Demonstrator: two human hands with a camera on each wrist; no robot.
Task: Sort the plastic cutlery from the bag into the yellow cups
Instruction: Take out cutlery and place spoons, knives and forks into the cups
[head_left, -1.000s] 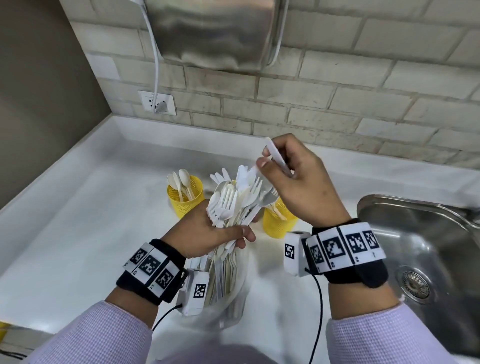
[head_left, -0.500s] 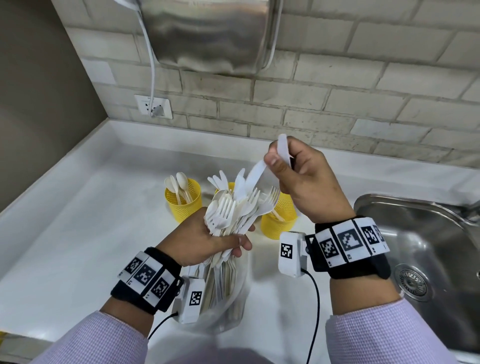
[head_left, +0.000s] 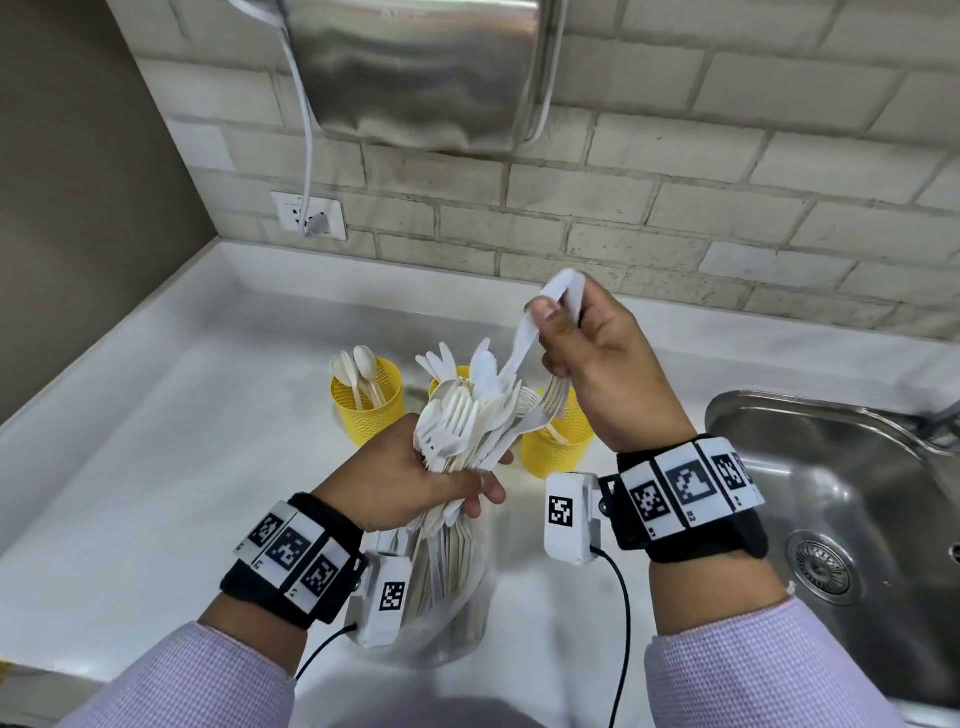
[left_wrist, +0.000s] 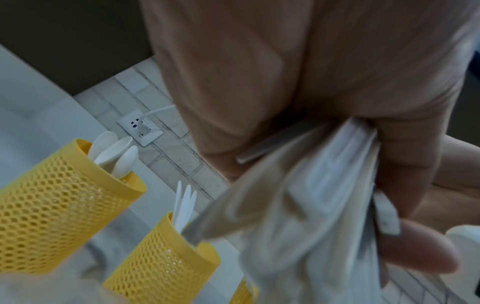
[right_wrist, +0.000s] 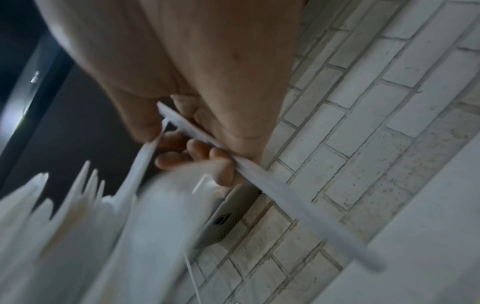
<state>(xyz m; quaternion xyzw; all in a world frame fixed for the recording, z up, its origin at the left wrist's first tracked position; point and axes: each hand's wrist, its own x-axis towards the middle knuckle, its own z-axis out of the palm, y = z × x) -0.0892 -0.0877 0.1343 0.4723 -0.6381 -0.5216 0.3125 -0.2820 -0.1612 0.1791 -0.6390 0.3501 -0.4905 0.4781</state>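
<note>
My left hand (head_left: 457, 486) grips a thick bundle of white plastic cutlery (head_left: 467, 421), mixed forks, knives and spoons, heads up. The clear bag (head_left: 447, 587) hangs round their handles below the fist. Above the bundle, my right hand (head_left: 558, 322) holds one white piece (head_left: 569, 283) against the palm. Its thumb pinches a second white piece (head_left: 519, 345), whose lower end is still among the bundle's heads. Three yellow mesh cups stand behind. The left cup (head_left: 369, 410) holds spoons, the middle cup (head_left: 441, 375) is mostly hidden, and the right cup (head_left: 558, 447) holds forks.
A steel sink (head_left: 831, 493) lies to the right of the white counter (head_left: 182, 441). The brick wall carries a steel hand dryer (head_left: 426, 73) overhead, and its cord runs to a socket (head_left: 309, 215). In the left wrist view the spoon cup (left_wrist: 52, 216) sits close below the hand.
My right hand pinched a second piece at the top of the bundle and has lifted it up and to the right. The left hand kept its grip on the bundle.
</note>
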